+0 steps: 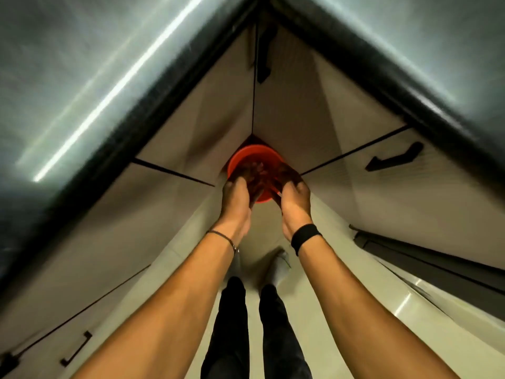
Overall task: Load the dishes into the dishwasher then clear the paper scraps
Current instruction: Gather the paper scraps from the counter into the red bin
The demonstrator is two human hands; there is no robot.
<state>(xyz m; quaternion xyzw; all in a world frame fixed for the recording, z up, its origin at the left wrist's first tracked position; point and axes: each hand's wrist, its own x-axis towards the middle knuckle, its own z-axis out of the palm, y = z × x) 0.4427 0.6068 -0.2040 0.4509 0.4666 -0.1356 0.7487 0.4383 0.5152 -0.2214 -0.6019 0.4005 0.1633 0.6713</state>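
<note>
both hands reach down into an orange bin [254, 155] that stands on the floor [328, 310], in the corner where two runs of beige cabinets [191, 119] meet under the dark-edged worktop [82, 64]. the left hand [236, 199] and right hand [296, 198] hang side by side over its near rim, fingers [258, 170] pointing down inside. the fingers are dark and blurred there, so i cannot tell whether they are released or grasping paper scraps.
</note>
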